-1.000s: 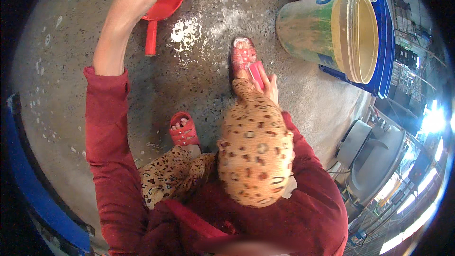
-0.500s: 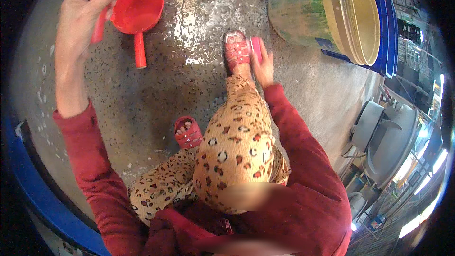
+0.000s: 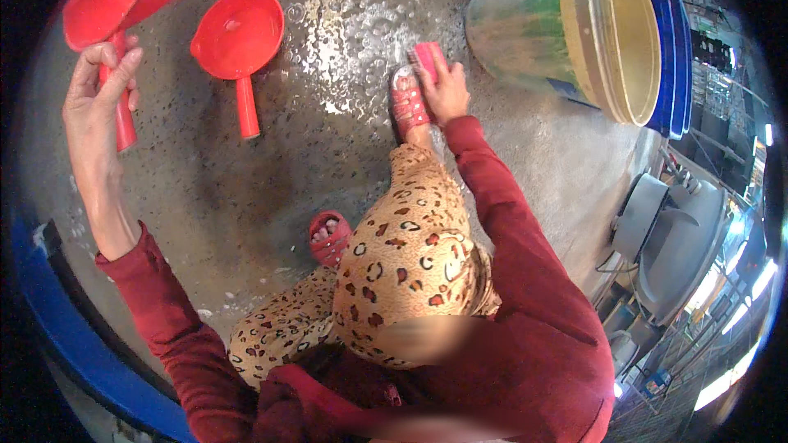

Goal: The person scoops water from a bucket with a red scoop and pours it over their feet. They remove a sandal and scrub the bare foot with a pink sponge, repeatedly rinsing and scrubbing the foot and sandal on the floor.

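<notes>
My left hand (image 3: 98,90) is closed around the handle of a red plastic water dipper (image 3: 135,0), whose bowl reaches past the top left edge of the view. Beside it, a second red dipper (image 3: 240,31) rests on the wet floor with its handle toward me. Farther right, my right hand (image 3: 450,94) grips a pink brush (image 3: 427,61), held low at the front right side of the red sandal (image 3: 407,107) on my right foot. Whether its bristles touch the sandal or the floor cannot be made out. My other red sandal (image 3: 330,238) stands nearer, left of centre.
Suds and water shine on the speckled floor (image 3: 328,74). At the upper right a worn yellow-green bucket (image 3: 521,37) is tipped on its side, against a blue container (image 3: 675,41). Grey rounded equipment (image 3: 673,238) stands at the right. A blue curved edge (image 3: 74,344) runs along the lower left.
My left hand has come down and left, bringing the dipper's bowl into view. My right hand has slid the brush forward and left, toward the sandal's toe. The whole view has shifted slightly.
</notes>
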Action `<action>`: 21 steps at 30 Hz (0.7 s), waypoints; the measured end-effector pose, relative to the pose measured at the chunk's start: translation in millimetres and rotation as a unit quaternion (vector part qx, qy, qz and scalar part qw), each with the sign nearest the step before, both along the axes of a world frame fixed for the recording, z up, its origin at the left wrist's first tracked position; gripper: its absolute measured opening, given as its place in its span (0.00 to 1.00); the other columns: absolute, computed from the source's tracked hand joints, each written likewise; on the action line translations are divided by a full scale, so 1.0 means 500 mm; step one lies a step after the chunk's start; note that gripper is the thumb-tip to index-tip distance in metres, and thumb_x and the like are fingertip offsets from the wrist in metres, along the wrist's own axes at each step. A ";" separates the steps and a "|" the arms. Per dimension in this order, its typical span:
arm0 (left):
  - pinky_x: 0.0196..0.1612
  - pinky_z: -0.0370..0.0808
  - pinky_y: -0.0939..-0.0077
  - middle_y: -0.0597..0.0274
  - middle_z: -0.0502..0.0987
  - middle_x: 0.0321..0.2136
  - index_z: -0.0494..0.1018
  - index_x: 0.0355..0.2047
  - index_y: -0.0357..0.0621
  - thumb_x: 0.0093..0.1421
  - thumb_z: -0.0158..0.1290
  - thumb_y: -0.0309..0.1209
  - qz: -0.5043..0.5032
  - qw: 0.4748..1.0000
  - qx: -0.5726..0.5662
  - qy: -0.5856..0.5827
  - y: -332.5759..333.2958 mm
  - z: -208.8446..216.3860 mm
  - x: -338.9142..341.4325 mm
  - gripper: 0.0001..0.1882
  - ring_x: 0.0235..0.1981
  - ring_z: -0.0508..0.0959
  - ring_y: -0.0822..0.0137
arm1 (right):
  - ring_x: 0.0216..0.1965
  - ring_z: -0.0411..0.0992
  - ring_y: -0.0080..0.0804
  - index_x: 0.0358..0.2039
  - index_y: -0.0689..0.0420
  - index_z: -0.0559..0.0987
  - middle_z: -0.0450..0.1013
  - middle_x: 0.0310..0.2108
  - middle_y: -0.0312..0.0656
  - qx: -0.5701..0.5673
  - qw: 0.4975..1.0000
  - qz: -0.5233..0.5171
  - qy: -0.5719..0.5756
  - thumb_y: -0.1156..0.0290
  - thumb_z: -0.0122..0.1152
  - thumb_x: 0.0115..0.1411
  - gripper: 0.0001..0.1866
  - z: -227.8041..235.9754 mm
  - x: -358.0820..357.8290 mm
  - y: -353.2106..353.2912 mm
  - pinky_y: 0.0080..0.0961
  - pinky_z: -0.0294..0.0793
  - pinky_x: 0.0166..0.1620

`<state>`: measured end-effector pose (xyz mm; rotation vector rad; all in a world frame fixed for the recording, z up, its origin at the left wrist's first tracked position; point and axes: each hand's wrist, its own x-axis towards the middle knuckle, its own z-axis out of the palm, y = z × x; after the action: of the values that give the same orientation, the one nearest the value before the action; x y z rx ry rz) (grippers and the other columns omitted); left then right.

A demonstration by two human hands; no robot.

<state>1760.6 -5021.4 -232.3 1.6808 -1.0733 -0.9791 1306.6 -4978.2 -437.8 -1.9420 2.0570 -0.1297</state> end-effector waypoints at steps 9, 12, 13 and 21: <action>0.25 0.65 0.87 0.55 0.77 0.40 0.68 0.28 0.45 0.55 0.59 0.25 0.053 0.998 -0.015 -0.017 0.043 -0.037 0.075 0.08 0.25 0.70 0.81 | 0.40 0.68 0.55 0.60 0.40 0.64 0.65 0.39 0.53 -0.007 0.999 -0.037 -0.038 0.54 0.54 0.58 0.28 0.004 -0.010 0.041 0.46 0.72 0.40; 0.25 0.66 0.88 0.56 0.77 0.40 0.69 0.28 0.46 0.54 0.59 0.24 0.072 0.997 -0.021 -0.006 0.047 -0.059 0.099 0.08 0.24 0.70 0.80 | 0.40 0.67 0.54 0.60 0.38 0.64 0.64 0.38 0.52 -0.059 0.998 0.027 0.024 0.53 0.53 0.59 0.28 -0.001 0.027 -0.018 0.42 0.71 0.41; 0.25 0.66 0.88 0.56 0.77 0.40 0.69 0.28 0.46 0.54 0.59 0.25 0.075 0.997 -0.017 -0.021 0.056 -0.056 0.095 0.08 0.24 0.71 0.80 | 0.40 0.68 0.54 0.59 0.40 0.65 0.64 0.38 0.53 -0.015 0.998 0.022 -0.051 0.54 0.54 0.59 0.27 0.017 0.019 0.018 0.46 0.73 0.38; 0.25 0.65 0.88 0.57 0.77 0.40 0.69 0.28 0.46 0.55 0.58 0.25 0.094 0.995 -0.007 -0.037 0.066 -0.067 0.064 0.07 0.24 0.70 0.81 | 0.44 0.66 0.49 0.60 0.36 0.64 0.64 0.40 0.50 0.001 0.997 0.083 0.009 0.51 0.53 0.58 0.28 0.022 0.035 -0.011 0.43 0.72 0.41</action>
<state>1792.8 -4988.4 -265.8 1.7836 -0.9466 -0.7922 1324.2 -4983.7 -426.9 -2.1095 1.8956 -0.0717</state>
